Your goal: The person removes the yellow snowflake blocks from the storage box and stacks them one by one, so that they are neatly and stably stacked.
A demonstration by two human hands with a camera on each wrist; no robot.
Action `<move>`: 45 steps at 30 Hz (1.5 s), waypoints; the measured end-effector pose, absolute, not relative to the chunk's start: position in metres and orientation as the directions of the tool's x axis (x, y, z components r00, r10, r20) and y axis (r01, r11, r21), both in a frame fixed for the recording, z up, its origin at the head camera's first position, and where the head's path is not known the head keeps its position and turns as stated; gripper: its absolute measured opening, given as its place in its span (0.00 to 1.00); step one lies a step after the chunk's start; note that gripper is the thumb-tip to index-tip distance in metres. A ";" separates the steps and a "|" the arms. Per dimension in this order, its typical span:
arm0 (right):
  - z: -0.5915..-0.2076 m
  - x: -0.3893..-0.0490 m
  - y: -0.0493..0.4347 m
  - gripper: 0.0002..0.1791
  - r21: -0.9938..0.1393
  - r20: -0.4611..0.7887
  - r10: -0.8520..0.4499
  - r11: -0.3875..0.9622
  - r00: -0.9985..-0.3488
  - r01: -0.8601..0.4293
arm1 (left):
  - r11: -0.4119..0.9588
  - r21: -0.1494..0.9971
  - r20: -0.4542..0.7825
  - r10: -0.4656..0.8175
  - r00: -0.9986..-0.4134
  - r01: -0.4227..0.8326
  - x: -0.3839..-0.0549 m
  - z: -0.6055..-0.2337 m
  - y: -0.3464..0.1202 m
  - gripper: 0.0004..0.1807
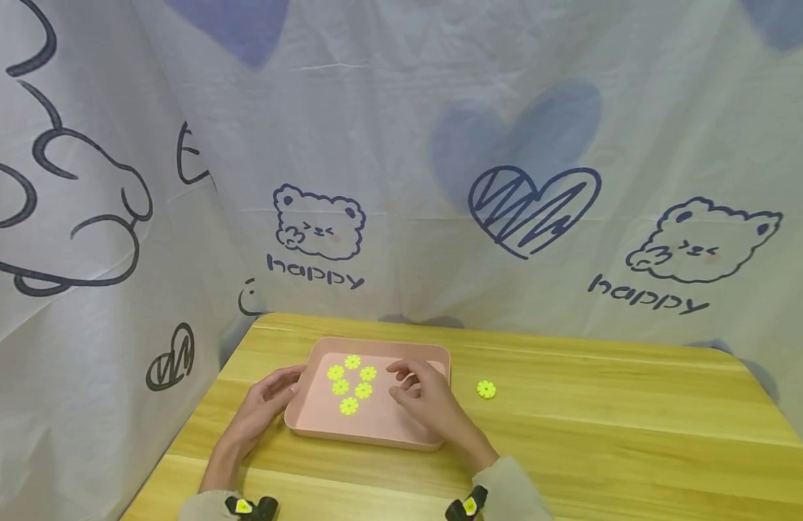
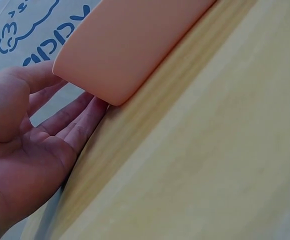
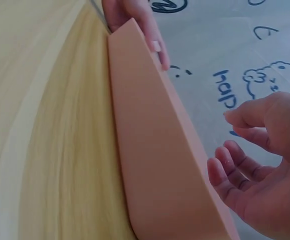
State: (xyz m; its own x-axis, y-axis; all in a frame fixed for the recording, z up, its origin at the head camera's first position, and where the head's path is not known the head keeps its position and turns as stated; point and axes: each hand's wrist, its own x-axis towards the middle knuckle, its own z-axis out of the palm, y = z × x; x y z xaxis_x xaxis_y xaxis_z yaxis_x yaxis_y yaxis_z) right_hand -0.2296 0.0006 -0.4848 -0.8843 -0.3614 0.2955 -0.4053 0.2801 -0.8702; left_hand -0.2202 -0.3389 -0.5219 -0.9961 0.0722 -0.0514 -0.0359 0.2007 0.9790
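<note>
My left hand (image 1: 257,409) touches the left side of a shallow pink tray (image 1: 362,436), its fingers fairly straight along the outer wall. In the left wrist view, fingertips (image 2: 101,102) lie at the tray's lower corner. My right hand (image 1: 430,398) hovers over the right part of the tray, fingers loosely bent and holding nothing. The right wrist view shows a gap between thumb and fingers. Several yellow-green notched discs, like snowflake building pieces (image 1: 340,387), lie inside the tray, mostly towards its left half. Another such disc (image 1: 486,390) lies on the table, right of the tray.
The wooden table (image 1: 610,434) carries the tray left of its middle. A white cloth (image 1: 408,181) printed with hearts, bears and the word happy hangs behind the table and along its left side. Black bands with yellow markers (image 1: 466,504) circle both wrists.
</note>
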 end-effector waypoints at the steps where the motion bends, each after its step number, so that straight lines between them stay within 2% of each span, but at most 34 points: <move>1: -0.486 -0.231 -0.003 0.14 -0.867 0.292 -0.366 0.288 -0.883 -0.406 | 0.199 0.979 -0.051 0.072 -0.996 -0.036 -0.220 -0.522 -0.339 0.28; 12: -0.498 -0.248 -0.035 0.14 -0.848 0.215 -0.397 0.378 -0.892 -0.372 | 0.195 0.980 -0.055 0.067 -0.996 -0.041 -0.221 -0.524 -0.339 0.29; 21: -0.509 -0.257 -0.052 0.16 -0.765 0.173 -0.416 0.514 -0.893 -0.387 | 0.196 0.980 -0.050 0.066 -0.997 -0.037 -0.221 -0.524 -0.339 0.29; 31: -0.507 -0.255 -0.059 0.14 -0.706 0.141 -0.425 0.590 -0.894 -0.392 | 0.189 0.982 -0.030 0.076 -0.997 -0.015 -0.220 -0.524 -0.339 0.28; 40: -0.506 -0.254 -0.053 0.14 -0.713 0.133 -0.441 0.579 -0.888 -0.395 | 0.191 0.982 -0.013 0.085 -0.996 0.004 -0.220 -0.524 -0.339 0.28; 45: -0.505 -0.252 -0.047 0.15 -0.760 0.137 -0.428 0.533 -0.893 -0.372 | 0.198 0.980 -0.028 0.071 -0.997 -0.014 -0.219 -0.523 -0.339 0.28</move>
